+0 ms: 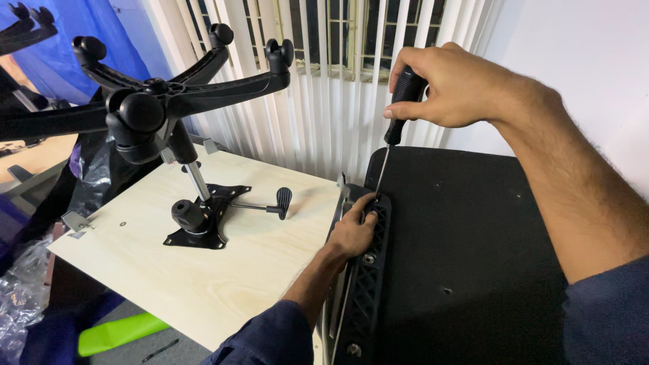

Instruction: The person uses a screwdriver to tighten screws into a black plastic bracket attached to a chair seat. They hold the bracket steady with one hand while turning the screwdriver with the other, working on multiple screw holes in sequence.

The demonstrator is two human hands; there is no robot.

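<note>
My right hand grips the black handle of a screwdriver held upright, its thin shaft running down to a black ribbed plastic bracket. That bracket lies along the left edge of a black padded chair panel. My left hand rests on the top end of the bracket, fingers curled right beside the screwdriver tip. Two screw heads show lower down the bracket.
A pale wooden seat board lies to the left, with a black tilt mechanism and lever bolted on. An upturned star-shaped chair base with castors rises from it. White vertical blinds hang behind. Plastic wrapping and a green object lie on the floor.
</note>
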